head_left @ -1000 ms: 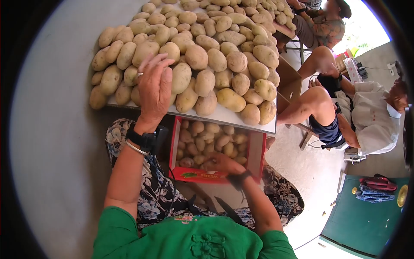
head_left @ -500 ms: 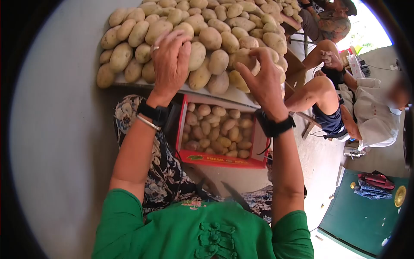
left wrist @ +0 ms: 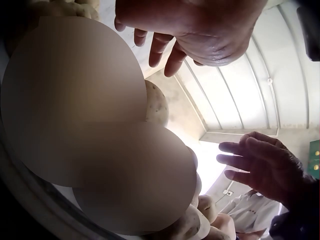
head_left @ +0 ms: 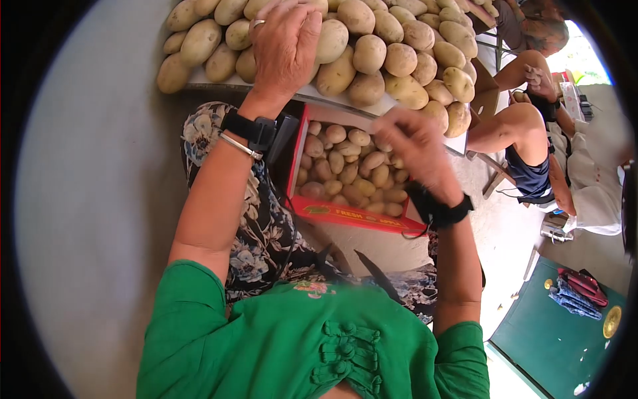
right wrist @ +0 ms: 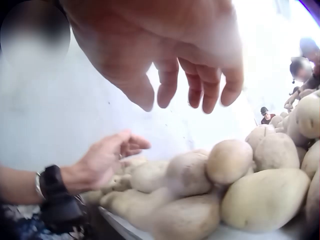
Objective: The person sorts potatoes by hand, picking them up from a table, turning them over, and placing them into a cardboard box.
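Note:
Potatoes (head_left: 369,54) lie heaped on the white-topped table in the head view. My left hand (head_left: 286,53) is over the near left of the heap, its fingers loosely bent with nothing in them; in the left wrist view that hand (left wrist: 200,30) hangs above the potatoes. Blurred by motion, my right hand (head_left: 422,149) is at the table's near edge and overlaps the box in the head view. Its fingers (right wrist: 167,85) hang apart with nothing between them in the right wrist view. Smaller potatoes (head_left: 359,173) fill the bottom of a red box (head_left: 352,216) below the table edge.
The table's near edge (head_left: 339,105) overhangs the box's far side. A seated person (head_left: 518,113) is at the right, with a brown carton (head_left: 488,93) beside their knee. A green door (head_left: 558,326) with clothes hung on it stands at lower right.
My right hand has gone from the box up over the heap, then back toward the table's near edge. The left hand has stayed over the heap. The head view has shifted, with the table higher in it.

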The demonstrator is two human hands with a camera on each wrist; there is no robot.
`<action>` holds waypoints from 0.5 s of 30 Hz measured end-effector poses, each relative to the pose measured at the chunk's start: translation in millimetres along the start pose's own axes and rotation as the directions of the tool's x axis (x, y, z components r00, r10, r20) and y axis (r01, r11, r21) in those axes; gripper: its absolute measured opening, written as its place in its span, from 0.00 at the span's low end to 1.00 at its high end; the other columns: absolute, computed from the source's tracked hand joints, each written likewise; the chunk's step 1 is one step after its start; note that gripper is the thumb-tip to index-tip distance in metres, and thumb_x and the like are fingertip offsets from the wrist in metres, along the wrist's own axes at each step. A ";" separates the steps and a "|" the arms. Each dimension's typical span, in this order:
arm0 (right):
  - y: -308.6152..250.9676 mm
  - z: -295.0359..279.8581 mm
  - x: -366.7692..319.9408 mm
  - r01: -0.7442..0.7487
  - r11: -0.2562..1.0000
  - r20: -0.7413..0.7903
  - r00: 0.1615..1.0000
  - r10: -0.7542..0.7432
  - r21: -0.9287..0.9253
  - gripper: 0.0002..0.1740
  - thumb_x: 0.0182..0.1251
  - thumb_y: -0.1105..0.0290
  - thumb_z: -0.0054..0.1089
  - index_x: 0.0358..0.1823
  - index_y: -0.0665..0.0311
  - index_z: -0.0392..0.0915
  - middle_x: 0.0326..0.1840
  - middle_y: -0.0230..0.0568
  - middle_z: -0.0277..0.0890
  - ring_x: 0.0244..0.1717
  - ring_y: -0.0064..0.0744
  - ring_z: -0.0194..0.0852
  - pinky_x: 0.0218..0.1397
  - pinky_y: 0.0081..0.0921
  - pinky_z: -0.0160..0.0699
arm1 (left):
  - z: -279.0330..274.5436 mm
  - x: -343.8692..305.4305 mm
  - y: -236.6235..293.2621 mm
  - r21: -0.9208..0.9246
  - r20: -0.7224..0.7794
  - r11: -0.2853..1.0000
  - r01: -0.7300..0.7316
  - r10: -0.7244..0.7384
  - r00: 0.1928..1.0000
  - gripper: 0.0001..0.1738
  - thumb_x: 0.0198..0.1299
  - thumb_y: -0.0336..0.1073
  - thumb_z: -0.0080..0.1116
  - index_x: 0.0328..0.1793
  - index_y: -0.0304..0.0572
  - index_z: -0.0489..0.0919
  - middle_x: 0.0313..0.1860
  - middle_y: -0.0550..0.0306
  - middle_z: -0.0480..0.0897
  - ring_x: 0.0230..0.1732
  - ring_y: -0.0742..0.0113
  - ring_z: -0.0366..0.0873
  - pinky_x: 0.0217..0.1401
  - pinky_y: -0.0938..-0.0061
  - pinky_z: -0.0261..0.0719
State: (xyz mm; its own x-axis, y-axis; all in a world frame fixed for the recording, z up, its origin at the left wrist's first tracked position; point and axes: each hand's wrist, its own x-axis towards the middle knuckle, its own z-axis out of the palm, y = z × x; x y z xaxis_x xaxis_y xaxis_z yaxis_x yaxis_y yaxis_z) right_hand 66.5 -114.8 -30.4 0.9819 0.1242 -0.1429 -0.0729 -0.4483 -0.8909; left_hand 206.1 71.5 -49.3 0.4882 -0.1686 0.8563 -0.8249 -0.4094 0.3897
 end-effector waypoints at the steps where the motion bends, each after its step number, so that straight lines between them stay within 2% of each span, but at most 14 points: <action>1: 25.7 14.6 1.5 0.095 0.994 0.095 0.991 -0.090 -0.049 0.06 0.62 0.72 0.56 0.32 0.69 0.76 0.23 0.28 0.72 0.27 0.14 0.65 0.31 0.14 0.67 | -2.2 0.3 3.6 0.029 0.047 0.996 0.080 -0.081 0.996 0.17 0.65 0.42 0.42 0.47 0.36 0.75 0.48 0.44 0.76 0.53 0.51 0.71 0.59 0.63 0.63; 2: 46.4 26.4 1.2 0.064 0.989 0.188 0.981 -0.038 -0.131 0.07 0.61 0.71 0.57 0.33 0.69 0.76 0.25 0.31 0.74 0.26 0.18 0.67 0.31 0.17 0.68 | -3.3 0.3 5.1 0.062 0.091 0.986 0.157 -0.162 0.983 0.20 0.66 0.43 0.41 0.51 0.34 0.71 0.52 0.40 0.73 0.56 0.48 0.68 0.61 0.60 0.62; 3: 66.3 38.6 2.0 0.043 0.975 0.275 0.961 0.019 -0.217 0.08 0.59 0.70 0.58 0.35 0.69 0.75 0.26 0.33 0.76 0.26 0.22 0.70 0.32 0.19 0.70 | -2.5 -2.5 1.5 0.066 0.094 0.986 0.155 -0.161 0.983 0.20 0.66 0.43 0.41 0.51 0.34 0.71 0.52 0.40 0.73 0.56 0.48 0.68 0.61 0.60 0.62; 5: 105.4 71.3 7.9 -0.100 0.919 0.407 0.874 0.264 -0.382 0.12 0.56 0.68 0.59 0.39 0.67 0.76 0.32 0.43 0.78 0.32 0.34 0.76 0.37 0.28 0.73 | 5.9 -1.9 -15.2 0.035 -0.036 0.999 0.003 -0.002 0.999 0.13 0.61 0.39 0.46 0.39 0.41 0.79 0.42 0.53 0.80 0.52 0.53 0.71 0.60 0.62 0.60; 7: 163.3 104.8 8.4 0.037 0.979 0.419 0.907 0.053 -0.203 0.17 0.53 0.59 0.59 0.40 0.62 0.77 0.36 0.50 0.78 0.39 0.49 0.76 0.42 0.35 0.74 | 3.6 -3.5 -15.3 0.101 -0.020 0.995 0.026 -0.024 1.000 0.12 0.61 0.38 0.46 0.41 0.41 0.78 0.43 0.51 0.79 0.52 0.50 0.70 0.60 0.62 0.61; 9: 189.4 136.9 14.3 0.067 0.941 0.437 0.895 0.091 -0.332 0.20 0.52 0.57 0.60 0.42 0.61 0.76 0.40 0.51 0.77 0.42 0.50 0.75 0.45 0.37 0.73 | -0.8 -0.6 -12.9 0.123 -0.037 0.992 0.018 -0.014 0.999 0.12 0.62 0.38 0.45 0.41 0.41 0.78 0.44 0.50 0.79 0.53 0.49 0.70 0.61 0.62 0.62; 11: 201.2 162.5 21.7 0.045 0.915 0.543 0.816 0.197 -0.400 0.17 0.54 0.60 0.58 0.43 0.60 0.77 0.43 0.50 0.76 0.45 0.48 0.75 0.46 0.38 0.73 | -4.1 0.5 -7.4 0.106 0.001 0.992 0.067 -0.068 0.998 0.13 0.62 0.38 0.44 0.42 0.40 0.78 0.46 0.50 0.78 0.55 0.47 0.68 0.62 0.61 0.60; 12: 209.9 174.5 23.5 0.046 0.911 0.536 0.820 0.201 -0.411 0.17 0.54 0.60 0.58 0.43 0.60 0.77 0.43 0.50 0.76 0.45 0.48 0.75 0.46 0.38 0.73 | -4.0 0.9 -5.3 0.100 -0.010 0.993 0.065 -0.064 0.998 0.13 0.62 0.38 0.44 0.42 0.40 0.78 0.46 0.50 0.78 0.55 0.47 0.68 0.62 0.61 0.60; 14: 222.8 196.2 22.9 0.303 0.762 0.686 0.686 0.243 -0.573 0.15 0.55 0.63 0.53 0.43 0.59 0.78 0.46 0.49 0.75 0.46 0.47 0.74 0.47 0.41 0.73 | -7.4 0.4 -4.1 0.121 0.023 0.987 0.105 -0.108 0.994 0.14 0.63 0.38 0.43 0.43 0.40 0.78 0.47 0.49 0.77 0.57 0.46 0.67 0.63 0.60 0.58; 15: 223.4 199.9 20.2 0.308 0.760 0.688 0.685 0.240 -0.572 0.15 0.55 0.63 0.53 0.43 0.59 0.78 0.46 0.49 0.75 0.46 0.47 0.74 0.47 0.41 0.73 | -8.5 0.4 -2.8 0.091 0.029 0.990 0.111 -0.114 0.993 0.14 0.64 0.38 0.42 0.44 0.39 0.77 0.48 0.48 0.77 0.58 0.45 0.66 0.63 0.60 0.57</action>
State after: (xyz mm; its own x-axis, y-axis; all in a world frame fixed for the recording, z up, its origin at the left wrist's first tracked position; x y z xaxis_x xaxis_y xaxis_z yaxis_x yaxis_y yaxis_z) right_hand 35.2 -35.5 -318.5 0.5350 0.5864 -0.6082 0.3472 -0.8089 -0.4746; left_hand 206.1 80.2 -47.2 0.5869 -0.1470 0.7962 -0.7363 -0.5058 0.4494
